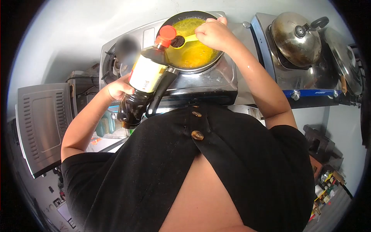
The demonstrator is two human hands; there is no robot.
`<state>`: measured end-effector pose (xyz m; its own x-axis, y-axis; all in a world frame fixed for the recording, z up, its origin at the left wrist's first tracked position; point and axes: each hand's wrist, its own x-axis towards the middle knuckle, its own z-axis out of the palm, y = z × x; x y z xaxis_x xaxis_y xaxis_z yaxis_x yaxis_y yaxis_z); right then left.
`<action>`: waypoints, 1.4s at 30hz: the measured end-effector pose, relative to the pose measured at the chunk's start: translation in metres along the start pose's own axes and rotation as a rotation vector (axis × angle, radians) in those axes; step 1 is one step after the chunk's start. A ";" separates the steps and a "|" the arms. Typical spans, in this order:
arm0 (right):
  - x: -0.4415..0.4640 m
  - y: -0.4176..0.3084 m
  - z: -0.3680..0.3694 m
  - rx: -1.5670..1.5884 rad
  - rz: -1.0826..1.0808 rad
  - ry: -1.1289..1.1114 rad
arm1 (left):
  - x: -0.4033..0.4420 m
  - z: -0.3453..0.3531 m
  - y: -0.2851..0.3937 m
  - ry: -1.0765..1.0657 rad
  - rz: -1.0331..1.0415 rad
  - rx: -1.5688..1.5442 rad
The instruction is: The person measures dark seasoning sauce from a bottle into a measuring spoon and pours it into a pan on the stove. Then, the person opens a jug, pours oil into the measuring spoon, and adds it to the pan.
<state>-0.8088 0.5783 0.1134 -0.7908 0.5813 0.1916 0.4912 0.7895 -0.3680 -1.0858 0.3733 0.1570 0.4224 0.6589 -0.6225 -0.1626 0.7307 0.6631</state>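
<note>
My left hand (pixel 120 88) is wrapped round a large bottle of dark sauce (pixel 146 75) with a pale label. The bottle leans to the right, and its red flip cap (pixel 167 34) stands raised at the mouth. In my right hand (pixel 215 34) is the handle of a yellow measuring spoon (pixel 189 38). Dark liquid fills the spoon's bowl, which is close beside the bottle's mouth. Below them a frying pan (pixel 205 69) sits on the stove, with a yellow, bubbly liquid (pixel 197 54) in it. The pan's black handle (pixel 161 89) points toward me, partly behind the bottle.
The pan stands on a silver gas stove (pixel 216 83), with another burner (pixel 116 63) at its left. A metal kettle (pixel 295 38) sits on a second stove at the right, beside a large lid (pixel 344 58). A grey vented metal panel (pixel 44 123) is at far left.
</note>
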 end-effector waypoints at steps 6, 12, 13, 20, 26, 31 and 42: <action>-0.001 -0.001 0.003 -0.012 -0.035 0.128 | -0.003 -0.003 -0.004 0.009 0.029 0.097; -0.004 -0.002 -0.002 -0.285 -0.240 0.347 | -0.008 -0.009 -0.010 0.018 0.041 0.104; -0.004 -0.001 -0.003 -0.301 -0.240 0.391 | -0.009 -0.009 -0.011 0.024 0.032 0.099; 0.001 -0.004 -0.001 -0.063 -0.089 0.420 | -0.009 0.001 -0.005 -0.003 -0.011 -0.007; -0.001 -0.007 0.001 -0.040 -0.017 0.223 | -0.007 -0.002 -0.007 -0.026 -0.047 -0.089; -0.001 -0.007 0.003 -0.052 -0.010 0.223 | -0.007 -0.007 -0.009 0.002 -0.084 -0.113; -0.001 -0.002 0.004 -0.040 -0.006 0.252 | -0.004 -0.003 -0.006 0.007 -0.081 -0.114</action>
<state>-0.8103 0.5751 0.1102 -0.6800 0.6034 0.4166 0.5047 0.7973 -0.3312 -1.0896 0.3670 0.1541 0.4315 0.5982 -0.6752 -0.2284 0.7966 0.5597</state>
